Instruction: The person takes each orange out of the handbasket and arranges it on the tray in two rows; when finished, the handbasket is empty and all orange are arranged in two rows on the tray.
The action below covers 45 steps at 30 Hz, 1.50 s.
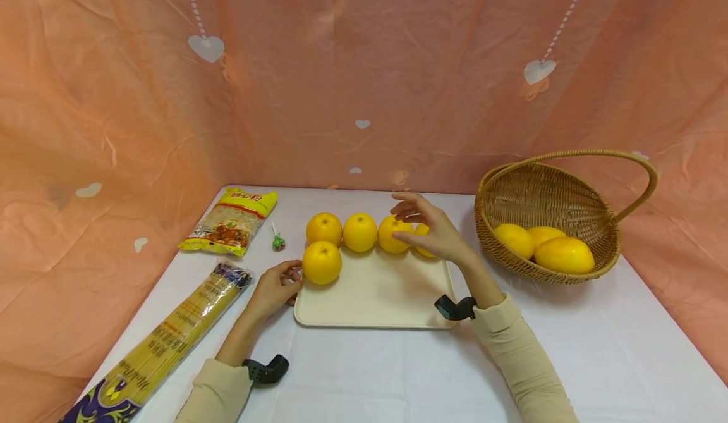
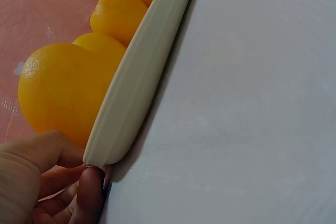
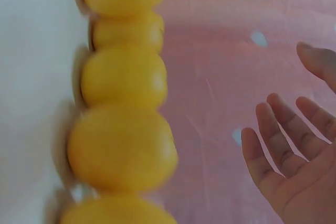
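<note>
Several oranges (image 1: 359, 232) sit on a cream tray (image 1: 387, 293), in a row along its back edge. One more orange (image 1: 321, 262) lies in front of the row at the left end. My left hand (image 1: 273, 289) pinches the tray's left rim beside that front orange; the left wrist view shows the thumb and fingers at the rim (image 2: 131, 87). My right hand (image 1: 435, 233) hovers over the right end of the row, fingers spread and holding nothing. It partly hides the rightmost orange (image 1: 422, 232). In the right wrist view, the palm and fingers (image 3: 294, 161) are apart from the oranges.
A wicker basket (image 1: 540, 192) with a tall handle stands at the right, with several yellow mango-like fruits (image 1: 564, 255) inside. On the left lie a bag of noodles (image 1: 227, 222), a small green lollipop (image 1: 278, 243) and a long pack of spaghetti (image 1: 170, 337). A pink curtain (image 1: 352, 81) hangs behind the table.
</note>
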Motion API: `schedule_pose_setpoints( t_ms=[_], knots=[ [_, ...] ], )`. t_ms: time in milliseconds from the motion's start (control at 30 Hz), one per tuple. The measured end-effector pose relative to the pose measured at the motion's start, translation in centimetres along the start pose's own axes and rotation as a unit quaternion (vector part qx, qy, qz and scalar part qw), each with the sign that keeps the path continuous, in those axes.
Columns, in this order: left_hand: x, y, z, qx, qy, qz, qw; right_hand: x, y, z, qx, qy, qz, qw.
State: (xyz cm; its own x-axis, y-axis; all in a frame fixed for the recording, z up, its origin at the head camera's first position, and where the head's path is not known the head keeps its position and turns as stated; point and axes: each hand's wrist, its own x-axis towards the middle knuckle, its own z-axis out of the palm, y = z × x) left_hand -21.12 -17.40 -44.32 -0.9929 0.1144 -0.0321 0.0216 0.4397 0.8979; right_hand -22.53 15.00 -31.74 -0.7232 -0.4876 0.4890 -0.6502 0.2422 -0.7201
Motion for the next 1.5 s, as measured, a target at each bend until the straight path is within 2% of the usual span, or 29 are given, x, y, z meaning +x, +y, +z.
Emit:
schedule_pose_setpoints(
  t_ms=[133,333,567,733,900,1067,1233,1500],
  knots=[
    [-0.1,0.1,0.0,0.0,-0.001,-0.003,1.0,-1.6,0.7,-2.5,-0.006,0.025,0.018,0.9995],
    [-0.1,0.2,0.0,-0.001,-0.002,-0.008,1.0,-4.1,3.3,-6.0,0.003,0.075,0.002,0.9972],
    [-0.3,0.2,0.1,-0.001,0.006,0.022,0.9997,-6.4,3.2,-9.5,0.006,0.126,0.008,0.992],
    [-0.1,0.2,0.1,0.004,0.003,-0.003,1.0,-7.4,2.9,-11.9,0.003,0.132,0.044,0.9902],
    [-0.1,0.2,0.1,0.009,0.001,-0.007,0.9999,-7.7,2.7,-14.0,-0.049,0.136,0.085,0.9859],
    [-0.2,0.5,0.1,0.008,0.002,-0.006,0.9999,-7.7,2.8,-15.6,-0.1,0.142,0.143,0.9744],
    [-0.2,0.4,0.0,0.008,0.001,-0.004,1.0,-7.5,3.3,-17.0,-0.119,0.139,0.188,0.9649],
    [-0.2,0.5,0.0,0.004,-0.001,-0.005,1.0,-6.8,4.3,-18.7,-0.147,0.125,0.231,0.9537]
  ],
)
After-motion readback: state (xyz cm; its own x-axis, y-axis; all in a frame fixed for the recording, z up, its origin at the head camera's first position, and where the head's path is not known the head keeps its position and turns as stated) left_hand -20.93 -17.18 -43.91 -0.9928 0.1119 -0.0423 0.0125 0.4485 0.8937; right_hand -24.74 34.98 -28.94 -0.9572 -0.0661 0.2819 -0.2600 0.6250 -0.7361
